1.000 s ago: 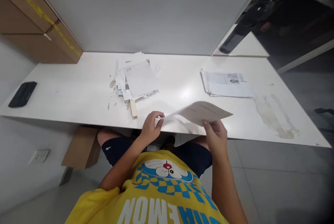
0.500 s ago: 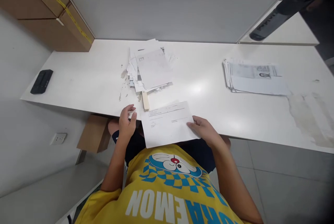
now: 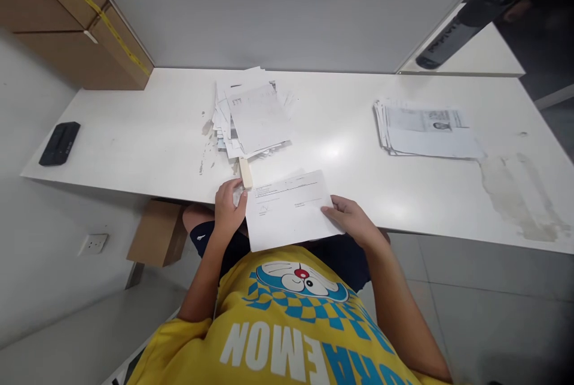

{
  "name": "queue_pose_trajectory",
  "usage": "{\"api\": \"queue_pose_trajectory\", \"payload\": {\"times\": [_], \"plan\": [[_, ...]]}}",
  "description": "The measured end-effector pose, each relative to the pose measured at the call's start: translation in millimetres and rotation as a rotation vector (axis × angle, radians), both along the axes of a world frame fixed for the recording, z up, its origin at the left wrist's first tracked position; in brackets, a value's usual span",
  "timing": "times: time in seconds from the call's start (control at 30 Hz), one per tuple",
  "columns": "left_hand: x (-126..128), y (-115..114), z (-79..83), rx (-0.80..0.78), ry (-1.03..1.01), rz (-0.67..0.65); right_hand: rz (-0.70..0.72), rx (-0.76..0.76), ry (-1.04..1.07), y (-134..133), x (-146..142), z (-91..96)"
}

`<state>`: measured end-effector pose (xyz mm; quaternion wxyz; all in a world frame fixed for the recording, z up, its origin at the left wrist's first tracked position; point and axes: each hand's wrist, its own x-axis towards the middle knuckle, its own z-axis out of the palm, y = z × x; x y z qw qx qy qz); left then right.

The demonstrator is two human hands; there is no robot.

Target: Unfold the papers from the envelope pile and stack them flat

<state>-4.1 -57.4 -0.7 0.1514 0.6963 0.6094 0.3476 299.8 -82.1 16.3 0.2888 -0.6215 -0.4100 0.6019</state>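
A printed sheet of paper (image 3: 291, 211) lies tilted at the front edge of the table, partly overhanging it. My right hand (image 3: 352, 219) pinches its right edge, thumb on top and fingers beneath. At the sheet's left edge is my left hand (image 3: 229, 205), its fingers curved and a gap between thumb and forefinger. The fingertips come close to a pale beige bar (image 3: 245, 174); whether they touch it I cannot tell. Beyond the bar sits an untidy pile of papers (image 3: 260, 116).
A neater stack of papers (image 3: 430, 134) lies on the right of the white table (image 3: 147, 128). A small black device (image 3: 60, 143) sits at the far left, cardboard boxes (image 3: 116, 56) behind it. A grey panel (image 3: 269, 8) closes the back. A dark bottle-like object (image 3: 442, 44) leans in at upper right.
My left hand has moved right, up to the paper's left edge and the beige bar. My right hand keeps its hold on the sheet. The camera view has shifted slightly.
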Motion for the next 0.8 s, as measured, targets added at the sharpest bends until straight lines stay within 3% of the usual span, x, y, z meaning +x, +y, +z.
{"api": "queue_pose_trajectory", "payload": {"times": [0.1,0.27,0.4,0.63,0.8], "plan": [[-1,3,-2.0,0.055,0.051,-0.033,-0.026,-0.009,0.042,3,5,-5.5],[-4,6,-15.2,0.184,0.270,-0.201,-0.024,-0.028,0.160,3,14,-16.6],[-5,4,-21.9,0.221,0.323,-0.193,0.003,-0.046,0.187,1,16,-19.4],[-3,1,-15.7,0.248,0.293,-0.182,0.028,-0.045,0.149,4,12,-6.9],[-5,-2,-2.1,0.252,0.298,-0.207,-0.003,-0.016,0.068,3,-8,8.3]]}}
